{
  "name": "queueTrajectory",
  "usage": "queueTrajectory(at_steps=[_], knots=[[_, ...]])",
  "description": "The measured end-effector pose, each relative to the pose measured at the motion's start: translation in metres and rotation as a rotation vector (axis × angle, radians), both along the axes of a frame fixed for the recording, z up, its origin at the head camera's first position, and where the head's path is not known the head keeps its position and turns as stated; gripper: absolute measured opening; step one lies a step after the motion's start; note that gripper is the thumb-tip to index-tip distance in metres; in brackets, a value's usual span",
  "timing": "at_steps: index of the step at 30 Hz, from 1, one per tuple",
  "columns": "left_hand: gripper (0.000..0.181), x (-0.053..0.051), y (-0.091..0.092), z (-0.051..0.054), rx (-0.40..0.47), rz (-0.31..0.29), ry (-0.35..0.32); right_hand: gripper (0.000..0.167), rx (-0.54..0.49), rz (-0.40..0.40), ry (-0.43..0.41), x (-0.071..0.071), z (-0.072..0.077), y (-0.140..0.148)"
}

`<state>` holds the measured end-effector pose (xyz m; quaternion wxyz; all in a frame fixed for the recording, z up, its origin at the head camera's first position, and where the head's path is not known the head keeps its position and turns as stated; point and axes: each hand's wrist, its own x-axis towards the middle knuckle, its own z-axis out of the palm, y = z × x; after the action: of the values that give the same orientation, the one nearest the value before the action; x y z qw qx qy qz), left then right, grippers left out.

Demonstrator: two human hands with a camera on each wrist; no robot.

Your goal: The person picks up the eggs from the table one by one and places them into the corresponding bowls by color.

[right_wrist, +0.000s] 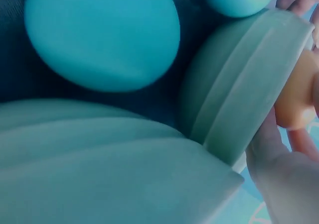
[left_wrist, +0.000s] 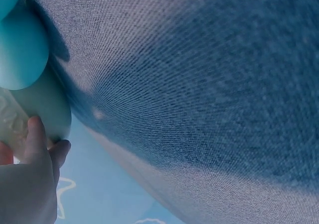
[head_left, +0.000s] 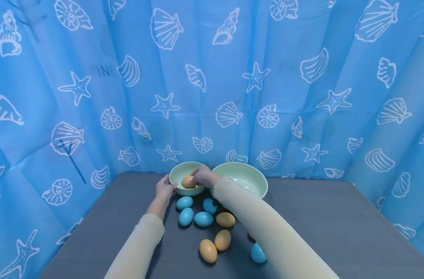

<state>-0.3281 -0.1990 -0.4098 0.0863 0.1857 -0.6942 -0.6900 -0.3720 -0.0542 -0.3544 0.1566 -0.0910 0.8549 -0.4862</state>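
A small pale green bowl (head_left: 180, 170) stands at the back of the table. My left hand (head_left: 164, 188) holds its left side, fingers and thumb against the outer wall. In the left wrist view those fingers (left_wrist: 36, 137) touch the bowl's side. Over the bowl's inside, my right hand (head_left: 205, 176) grips a brown egg (head_left: 188, 182) between thumb and fingers. The right wrist view shows that egg (right_wrist: 295, 97) just past the bowl's rim. Whether it touches the bottom I cannot tell. Several blue eggs (head_left: 186, 216) lie in front of the bowl.
A larger pale green bowl (head_left: 250, 174) stands just right of the small one, partly behind my right forearm. Nearer lie several brown eggs (head_left: 208, 251), one half hidden by the sleeve, and another blue egg (head_left: 258, 253). A blue shell-print curtain (head_left: 205, 104) hangs behind the grey table (head_left: 313, 209).
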Motion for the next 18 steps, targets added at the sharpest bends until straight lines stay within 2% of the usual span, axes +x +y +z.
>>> queueTrajectory(at_steps=[6,11,18], knots=[[0.060,-0.003,0.001,0.000,0.003,0.019,-0.003,0.029,0.075,0.017,-0.001,-0.009,-0.004,-0.007],[0.060,-0.003,0.002,0.000,0.017,0.022,-0.008,0.025,0.143,0.056,0.035,-0.015,-0.010,-0.012],[0.060,-0.002,0.003,0.000,0.020,0.025,0.013,0.021,0.186,0.077,0.028,-0.023,-0.015,-0.019]])
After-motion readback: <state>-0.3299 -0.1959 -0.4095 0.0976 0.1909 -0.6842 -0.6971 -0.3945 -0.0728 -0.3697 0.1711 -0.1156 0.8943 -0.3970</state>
